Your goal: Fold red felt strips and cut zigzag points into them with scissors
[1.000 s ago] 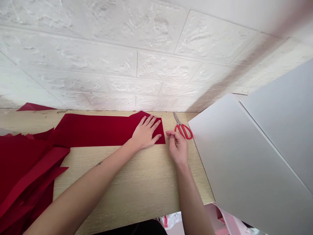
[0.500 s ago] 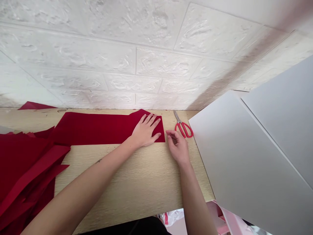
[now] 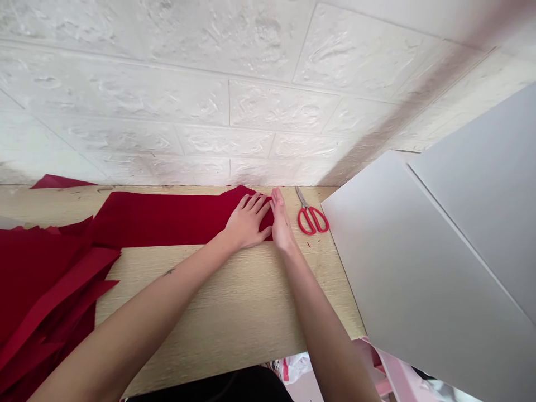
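Note:
A long red sheet (image 3: 167, 219) lies flat on the wooden table (image 3: 234, 301) near the wall. My left hand (image 3: 247, 222) rests palm down on the sheet's right end, fingers spread. My right hand (image 3: 281, 220) is pressed edge-on against the sheet's right edge, fingers straight and pointing at the wall, touching my left fingertips. Red-handled scissors (image 3: 309, 215) lie just right of my right hand, blades toward the wall.
A pile of red sheets and strips (image 3: 37, 301) covers the table's left side. Two large grey boards (image 3: 419, 268) lean over the table's right end. A white brick-pattern wall (image 3: 209, 100) stands directly behind. Pink items (image 3: 389, 374) show below the table edge.
My right hand has moved left from beside the scissors to the sheet's right edge and straightened its fingers. My left hand stays on the sheet.

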Motion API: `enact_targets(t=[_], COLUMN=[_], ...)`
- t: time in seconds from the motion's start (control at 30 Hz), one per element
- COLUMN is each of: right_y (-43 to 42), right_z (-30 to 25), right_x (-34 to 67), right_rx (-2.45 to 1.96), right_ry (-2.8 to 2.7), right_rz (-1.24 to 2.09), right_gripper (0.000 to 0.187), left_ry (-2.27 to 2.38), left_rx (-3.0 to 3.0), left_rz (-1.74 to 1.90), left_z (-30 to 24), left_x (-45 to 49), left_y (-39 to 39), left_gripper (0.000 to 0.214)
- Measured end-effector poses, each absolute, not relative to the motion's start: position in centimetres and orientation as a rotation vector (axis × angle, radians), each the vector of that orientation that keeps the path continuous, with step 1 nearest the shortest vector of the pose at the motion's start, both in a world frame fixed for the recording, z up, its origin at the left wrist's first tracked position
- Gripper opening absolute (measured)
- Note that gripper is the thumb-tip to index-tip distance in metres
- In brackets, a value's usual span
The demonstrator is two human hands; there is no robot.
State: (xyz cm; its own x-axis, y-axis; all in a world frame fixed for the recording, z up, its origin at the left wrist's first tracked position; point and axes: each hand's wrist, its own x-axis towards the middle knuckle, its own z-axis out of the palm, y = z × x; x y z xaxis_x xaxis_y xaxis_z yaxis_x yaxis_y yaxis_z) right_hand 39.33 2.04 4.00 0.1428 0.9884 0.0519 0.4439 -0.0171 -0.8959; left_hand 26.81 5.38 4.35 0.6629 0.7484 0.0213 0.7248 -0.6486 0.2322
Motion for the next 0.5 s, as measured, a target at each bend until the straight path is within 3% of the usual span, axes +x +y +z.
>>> enact_targets(t=[0.27, 0.5], right_y=[5.1, 5.7], right_z=[2.6, 1.9], right_x=[40.1, 40.1], right_rx=[-1.492, -1.620], right_ry=[-1.339, -1.512], right_rz=[0.746, 0.666], right_gripper=[0.069, 0.084], left_ry=[1.200, 1.180], left_rx=[2.649, 2.650], left_rz=[0.189, 0.185], left_z=[4.6, 4.4], left_x=[26.9, 26.6], left_y=[5.4, 5.5], left_gripper=[0.073, 0.076])
